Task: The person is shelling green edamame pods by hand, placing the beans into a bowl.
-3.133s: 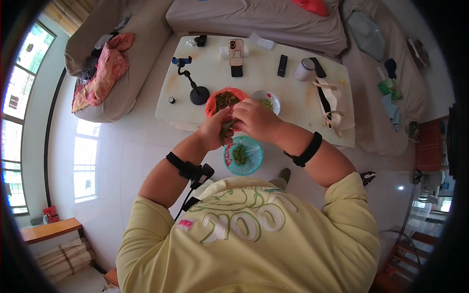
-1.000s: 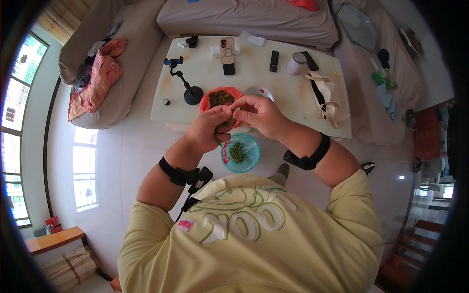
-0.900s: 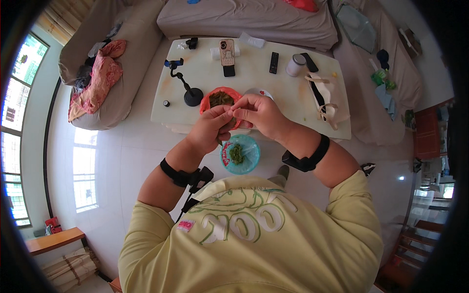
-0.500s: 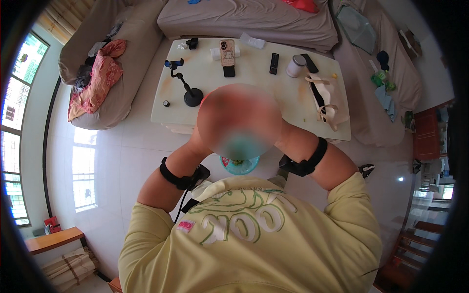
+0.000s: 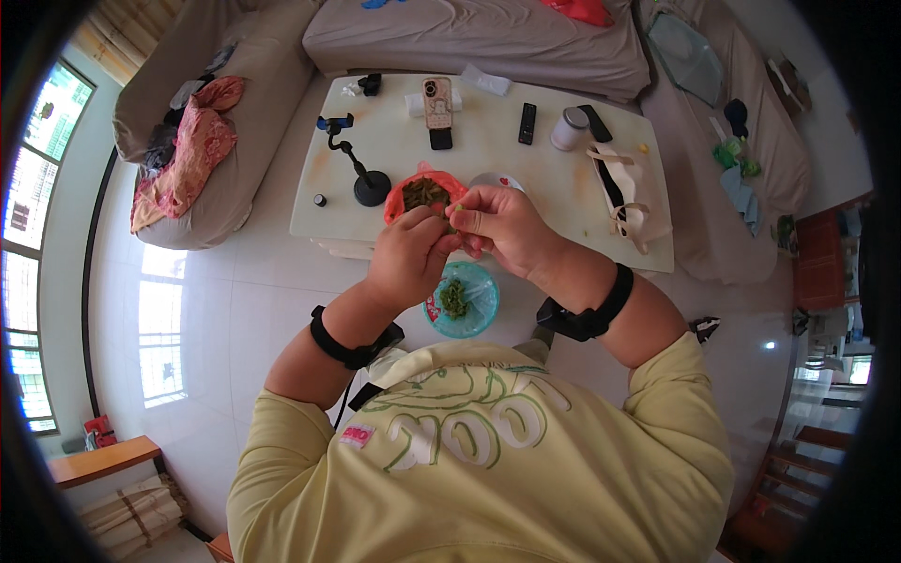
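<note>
My left hand (image 5: 413, 253) and my right hand (image 5: 500, 228) meet above the front edge of the table, fingers closed in a pinch. Between the fingertips a small green piece (image 5: 459, 207) shows, most of it hidden; its kind is too small to make out. Just beyond my left hand lies an open red plastic bag (image 5: 394, 202) filled with brownish-green pods or stems (image 5: 425, 193). Below both hands, a turquoise bin (image 5: 487, 321) with a clear liner stands on the floor, and a heap of green scraps (image 5: 454, 298) lies in it.
A pale table (image 5: 488, 94) carries a black phone stand (image 5: 372, 187), a phone (image 5: 437, 101), a remote (image 5: 527, 123), a lidded canister (image 5: 569, 129) and a cream bag (image 5: 631, 192). A plate (image 5: 497, 180) sits partly behind my right hand. Covered sofas (image 5: 469, 42) surround the table.
A blur hides my hands and the red bag in the earlier frame, so finger movement cannot be compared. My forearms have hardly moved.
</note>
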Tool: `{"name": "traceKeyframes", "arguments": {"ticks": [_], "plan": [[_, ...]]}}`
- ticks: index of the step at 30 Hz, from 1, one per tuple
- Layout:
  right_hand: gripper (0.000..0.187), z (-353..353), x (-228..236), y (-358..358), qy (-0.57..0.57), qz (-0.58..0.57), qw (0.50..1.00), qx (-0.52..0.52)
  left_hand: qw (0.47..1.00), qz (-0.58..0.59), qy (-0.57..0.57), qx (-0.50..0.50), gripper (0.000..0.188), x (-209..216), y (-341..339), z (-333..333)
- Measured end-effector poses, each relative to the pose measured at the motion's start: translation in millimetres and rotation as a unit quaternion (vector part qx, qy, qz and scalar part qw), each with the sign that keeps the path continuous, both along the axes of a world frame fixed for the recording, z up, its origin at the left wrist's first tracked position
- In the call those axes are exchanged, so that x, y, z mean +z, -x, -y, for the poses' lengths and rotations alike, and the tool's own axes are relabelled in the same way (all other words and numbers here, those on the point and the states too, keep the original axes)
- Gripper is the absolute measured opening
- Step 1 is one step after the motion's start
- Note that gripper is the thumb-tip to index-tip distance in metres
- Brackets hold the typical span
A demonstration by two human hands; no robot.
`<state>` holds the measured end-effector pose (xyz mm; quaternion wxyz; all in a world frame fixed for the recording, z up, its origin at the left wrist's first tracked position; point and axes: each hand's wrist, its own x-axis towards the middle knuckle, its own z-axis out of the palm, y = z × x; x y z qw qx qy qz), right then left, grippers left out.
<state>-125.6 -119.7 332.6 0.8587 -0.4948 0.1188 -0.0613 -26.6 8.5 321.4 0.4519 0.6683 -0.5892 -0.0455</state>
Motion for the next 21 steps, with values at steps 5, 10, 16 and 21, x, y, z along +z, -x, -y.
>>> {"name": "traceKeyframes", "arguments": {"ticks": [5, 10, 16, 21], "plan": [[0.015, -1.4, 3.5, -1.1, -0.042, 0.030, 0.999, 0.006, 0.993, -0.109, 0.042, -0.007, 0.006, 2.0, 2.4, 1.9], [0.014, 0.3, -8.9, 0.4, -0.061, 0.054, 0.996, -0.021, 0.990, -0.088, 0.101, -0.052, 0.013, 11.5, 7.3, 8.7], [0.013, -2.2, -2.5, -2.0, -0.106, 0.010, 0.994, -0.027, 0.986, -0.128, 0.089, -0.064, 0.021, 9.6, 5.2, 7.0], [0.015, -1.4, -0.7, -4.8, -0.125, 0.019, 0.992, 0.004, 0.977, -0.208, 0.038, -0.025, 0.010, 3.7, 4.7, 2.5]]}}
